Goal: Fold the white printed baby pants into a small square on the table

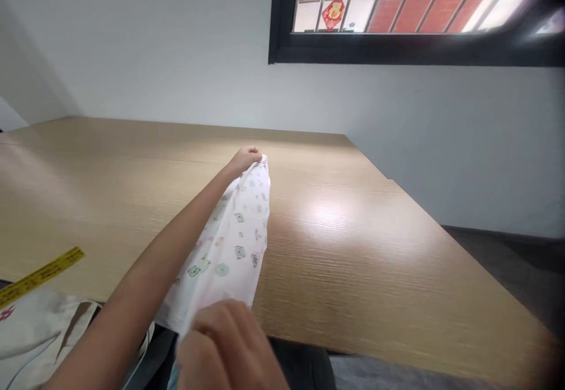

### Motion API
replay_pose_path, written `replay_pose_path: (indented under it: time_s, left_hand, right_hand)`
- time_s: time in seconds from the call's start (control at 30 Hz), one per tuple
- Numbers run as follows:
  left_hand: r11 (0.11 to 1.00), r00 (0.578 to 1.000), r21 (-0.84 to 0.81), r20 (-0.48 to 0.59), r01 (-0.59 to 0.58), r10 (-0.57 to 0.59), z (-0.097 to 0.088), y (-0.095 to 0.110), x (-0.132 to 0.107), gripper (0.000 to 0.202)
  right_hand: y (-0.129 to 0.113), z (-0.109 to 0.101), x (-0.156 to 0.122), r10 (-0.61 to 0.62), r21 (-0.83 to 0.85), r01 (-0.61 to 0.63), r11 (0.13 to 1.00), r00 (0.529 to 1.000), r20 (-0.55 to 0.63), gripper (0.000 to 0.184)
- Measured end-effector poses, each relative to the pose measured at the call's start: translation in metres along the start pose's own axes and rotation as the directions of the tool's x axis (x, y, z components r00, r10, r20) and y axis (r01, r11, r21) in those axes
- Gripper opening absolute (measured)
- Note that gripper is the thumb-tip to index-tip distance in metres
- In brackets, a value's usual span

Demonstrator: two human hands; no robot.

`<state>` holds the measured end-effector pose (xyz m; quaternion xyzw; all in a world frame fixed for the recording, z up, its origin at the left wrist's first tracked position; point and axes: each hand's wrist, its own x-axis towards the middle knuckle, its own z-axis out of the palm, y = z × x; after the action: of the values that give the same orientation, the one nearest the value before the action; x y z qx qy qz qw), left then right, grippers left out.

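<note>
A white cloth [241, 243] printed with small green and pink figures stretches between my two hands over the wooden table. My left hand [248, 157] reaches far out over the tabletop, fingers closed on the cloth's gathered far end. Close to the camera, my right hand [229, 343] is curled into a fist at the near end of the cloth, slightly blurred. Part of that near end is hidden behind the fist. Whether the cloth is a garment or a plain piece of fabric I cannot tell.
The wooden table [344, 272] spreads out to a pale wall [176, 43] with a dark-framed, barred window [282, 49]. A yellow strip with dark markings [48, 271] lies at the left. Below it is a whitish bag-like item [35, 331] with cords, at the table's near edge.
</note>
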<state>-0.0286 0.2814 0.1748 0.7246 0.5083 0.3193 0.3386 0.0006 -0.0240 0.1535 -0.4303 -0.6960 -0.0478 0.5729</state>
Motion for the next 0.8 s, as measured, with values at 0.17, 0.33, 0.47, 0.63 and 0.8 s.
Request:
replay_pose_path:
  time_s: [0.17,0.33,0.47,0.63,0.8]
  left_hand:
    - [0.998,0.999,-0.043,0.001,0.048,-0.048,-0.022,-0.045,-0.016,0.028]
    - [0.996,0.998,-0.065,-0.011,0.061,-0.062,-0.014,-0.074,-0.022,0.028]
    - [0.998,0.999,-0.06,-0.03,0.015,-0.017,-0.01,-0.079,-0.024,0.026]
    - [0.999,0.995,-0.001,-0.087,-0.05,0.05,-0.006,-0.079,-0.029,0.027]
    - [0.995,0.987,0.078,-0.145,-0.062,0.073,0.013,-0.071,-0.035,0.026]
  right_hand:
    - [-0.012,0.064,-0.026,-0.214,-0.03,0.224,0.974,0.959,0.185,0.022]
    - [-0.003,0.068,-0.035,-0.14,-0.05,0.161,0.986,0.948,0.286,0.018]
    - [0.014,0.055,-0.025,-0.11,-0.089,0.188,0.978,0.833,0.543,0.006]
    - [0.031,0.044,-0.027,-0.17,-0.105,0.286,0.953,0.785,0.596,0.008]
    - [0.057,-0.002,-0.041,-0.226,-0.019,0.28,0.96,0.812,0.539,0.026]
